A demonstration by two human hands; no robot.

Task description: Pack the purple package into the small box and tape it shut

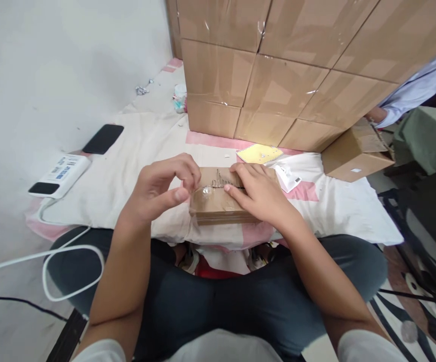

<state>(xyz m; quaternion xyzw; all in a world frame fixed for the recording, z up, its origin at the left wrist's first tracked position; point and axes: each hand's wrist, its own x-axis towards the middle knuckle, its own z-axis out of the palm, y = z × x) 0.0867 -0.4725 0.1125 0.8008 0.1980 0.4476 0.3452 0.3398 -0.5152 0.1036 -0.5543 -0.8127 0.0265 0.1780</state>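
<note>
A small stack of brown cardboard pieces (218, 203) lies on a white and pink cloth (135, 166) in front of my knees. My left hand (161, 188) hovers at the stack's left end with thumb and fingers pinched together on something small and clear that I cannot make out. A small clear, shiny bit (206, 192) sits on the cardboard just beside the fingertips. My right hand (261, 193) rests flat on the stack's right half, fingers stretched out and pressing down near a row of thin metal pins (221, 178).
A wall of taped cardboard boxes (278, 75) stands behind the cloth, with one loose box (357, 151) at right. A yellow sheet (259, 153) and a white packet (287, 176) lie behind the stack. A black phone (102, 139), a white power bank (61, 175) and its cable (70, 251) lie left. Another person's sleeve (421, 85) shows far right.
</note>
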